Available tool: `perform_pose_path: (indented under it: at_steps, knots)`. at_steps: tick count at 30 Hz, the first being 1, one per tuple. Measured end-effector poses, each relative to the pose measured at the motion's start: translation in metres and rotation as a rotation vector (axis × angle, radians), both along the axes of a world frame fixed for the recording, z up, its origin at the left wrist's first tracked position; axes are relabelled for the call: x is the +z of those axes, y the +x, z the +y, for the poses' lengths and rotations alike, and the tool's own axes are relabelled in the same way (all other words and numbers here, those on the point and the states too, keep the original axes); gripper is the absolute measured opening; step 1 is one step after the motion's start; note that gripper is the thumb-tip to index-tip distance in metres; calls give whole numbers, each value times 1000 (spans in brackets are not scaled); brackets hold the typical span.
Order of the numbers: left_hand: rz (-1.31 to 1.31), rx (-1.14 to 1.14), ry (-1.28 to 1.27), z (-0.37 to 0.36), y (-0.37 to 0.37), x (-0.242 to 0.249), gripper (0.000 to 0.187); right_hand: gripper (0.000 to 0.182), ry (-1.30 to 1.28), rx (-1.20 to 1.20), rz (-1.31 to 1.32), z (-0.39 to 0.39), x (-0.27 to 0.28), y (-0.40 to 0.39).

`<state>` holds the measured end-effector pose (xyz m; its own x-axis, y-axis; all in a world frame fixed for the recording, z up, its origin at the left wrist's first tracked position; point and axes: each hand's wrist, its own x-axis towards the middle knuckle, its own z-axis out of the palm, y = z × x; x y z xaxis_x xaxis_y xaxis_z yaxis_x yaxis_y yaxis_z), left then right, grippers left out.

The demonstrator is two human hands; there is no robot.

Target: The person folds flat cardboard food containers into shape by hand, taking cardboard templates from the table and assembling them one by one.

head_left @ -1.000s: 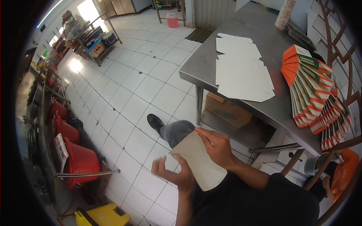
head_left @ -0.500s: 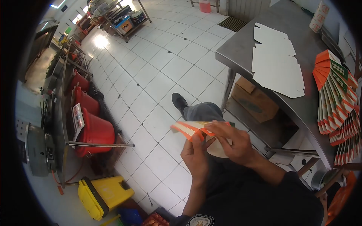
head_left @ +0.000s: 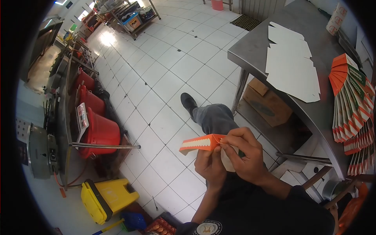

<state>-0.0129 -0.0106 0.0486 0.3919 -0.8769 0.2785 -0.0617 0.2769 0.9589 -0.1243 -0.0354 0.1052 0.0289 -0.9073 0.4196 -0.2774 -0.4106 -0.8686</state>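
A partly folded orange-and-white cardboard box (head_left: pixel 199 142) is held over my lap, its long side wall standing up along the edge. Below its near corner, my left hand (head_left: pixel 211 166) pinches the card between thumb and fingers. My right hand (head_left: pixel 246 154) grips the same corner from the right, fingertips pressed on a small flap there. Part of the box behind my right hand is hidden. On the metal table (head_left: pixel 250 51) lies a flat white die-cut box blank (head_left: pixel 291 64). A fanned stack of orange, green and white box blanks (head_left: pixel 350 102) rests at its right side.
Red tubs (head_left: pixel 102 131) line the left under a metal rack. A yellow bin (head_left: pixel 111 199) stands at lower left, near a tray of eggs (head_left: pixel 162 227). Under the table sits a brown carton (head_left: pixel 266 103). A wheeled shelf (head_left: pixel 131 19) stands at the back.
The box has turned so its long side wall faces me more. My right hand has moved from lying over the box to pinching its corner, and the left has shifted slightly right.
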Motion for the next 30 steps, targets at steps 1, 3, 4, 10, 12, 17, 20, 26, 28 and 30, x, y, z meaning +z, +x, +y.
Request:
perform_pose_path:
  at_steps: [1,3,4,10,12,17,20,26,28,30]
  knots:
    - [-77,0,-18,1,3,2,16,15,-3,10,15,0,0,-2]
    - [-229,-1,-58,0,8,11,15,15,6,26,18,0,1,-3]
    - [-207,-28,-57,-2,10,16,15,15,19,30,6,1,1,-3]
    - [89,-251,91,-3,25,19,11,13,55,-4,14,8,5,1]
    - [393,-323,118,-1,25,6,9,14,41,-27,4,7,7,4]
    - [346,-360,71,-6,34,4,8,15,4,-54,35,5,10,4]
    - [407,-369,97,-7,38,2,8,14,10,-51,22,7,13,8]
    - [612,-372,119,-8,35,10,12,11,7,-11,28,6,9,10]
    - [634,-357,112,-7,32,9,14,12,41,-6,24,7,9,9]
    - [644,-345,110,-5,33,3,16,17,73,67,28,6,10,7]
